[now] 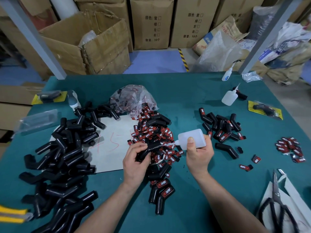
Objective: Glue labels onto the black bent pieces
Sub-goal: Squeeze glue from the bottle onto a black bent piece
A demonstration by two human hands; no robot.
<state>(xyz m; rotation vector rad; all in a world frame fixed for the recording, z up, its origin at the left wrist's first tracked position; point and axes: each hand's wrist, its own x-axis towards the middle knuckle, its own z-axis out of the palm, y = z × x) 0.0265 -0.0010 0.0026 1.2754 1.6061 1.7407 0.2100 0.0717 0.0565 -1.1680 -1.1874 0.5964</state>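
My left hand grips a black bent piece above the heap of red-and-black labels. My right hand grips a white glue bottle, tipped sideways with its nozzle pointing left at the upper end of that piece. A big pile of bare black bent pieces covers the table's left side. Labelled pieces lie just below my hands, and another group of labelled pieces sits to the right.
Two more glue bottles stand at the back right. A clear bag of labels lies behind the heap. Loose labels and scissors lie right. Packaged pieces rest at both edges. Cardboard boxes stand beyond the green table.
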